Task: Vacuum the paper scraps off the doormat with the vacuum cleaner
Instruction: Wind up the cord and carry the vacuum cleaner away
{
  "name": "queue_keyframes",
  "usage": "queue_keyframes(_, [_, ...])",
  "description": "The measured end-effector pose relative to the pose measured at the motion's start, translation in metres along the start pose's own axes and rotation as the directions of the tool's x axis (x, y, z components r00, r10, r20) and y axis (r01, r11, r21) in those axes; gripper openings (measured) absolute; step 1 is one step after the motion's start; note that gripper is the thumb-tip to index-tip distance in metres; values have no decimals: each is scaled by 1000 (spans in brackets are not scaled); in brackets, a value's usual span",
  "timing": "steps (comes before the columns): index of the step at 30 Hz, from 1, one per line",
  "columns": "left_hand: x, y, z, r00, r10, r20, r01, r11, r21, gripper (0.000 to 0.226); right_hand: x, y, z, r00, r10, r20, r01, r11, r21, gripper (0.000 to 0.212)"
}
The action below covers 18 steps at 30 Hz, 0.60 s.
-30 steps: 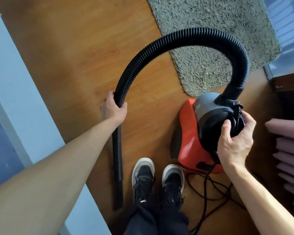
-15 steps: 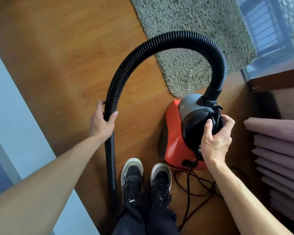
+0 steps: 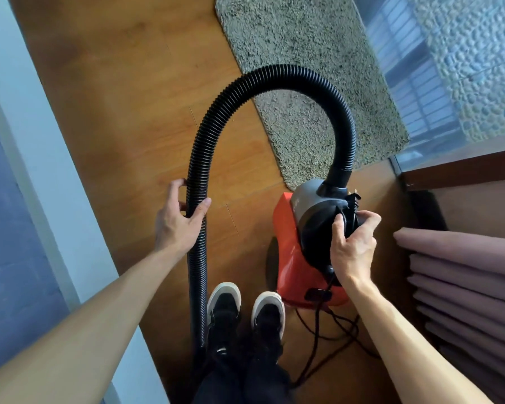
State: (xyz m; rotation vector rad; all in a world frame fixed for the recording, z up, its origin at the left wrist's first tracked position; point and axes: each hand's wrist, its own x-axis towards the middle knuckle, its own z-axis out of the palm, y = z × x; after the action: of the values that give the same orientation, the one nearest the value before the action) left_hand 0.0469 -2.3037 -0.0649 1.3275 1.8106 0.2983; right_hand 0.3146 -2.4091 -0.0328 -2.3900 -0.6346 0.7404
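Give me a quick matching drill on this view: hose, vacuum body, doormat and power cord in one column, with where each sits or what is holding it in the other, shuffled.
Things:
1. black hose
2. vacuum cleaner body
3. doormat
4. power cord

Places or states:
A. lies loose on the wooden floor beside the shoes
B. right hand on its dark rear end
C. flat on the floor ahead, beyond the vacuum
D. gripped by the left hand, arching up over the floor

Pairs: 1-D, 2-B, 3-C, 4-A
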Motion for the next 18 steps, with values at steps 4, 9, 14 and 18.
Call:
queue_keyframes(4, [-12,45,-26,994,1,-110,-4,1000,-28,49,-4,-38,-19,1000,-13,-5,13,999,37,32])
queue_keyframes(9, [-32,95,-62,984,-9,-179,-11,994,-112,46,-14,-94,-47,996,-86,-1,86,994,63,32])
queue_keyframes(14, [-62,158,-116,963,37,-266,-83,983,-165,41,-29,-173,-97,982,-186,-26,188,978,95,33])
queue_keyframes(18, [-88,219,-171,942,77,-327,-160,958,-236,38,-52,-251,-150,956,-292,-30,294,950,104,31])
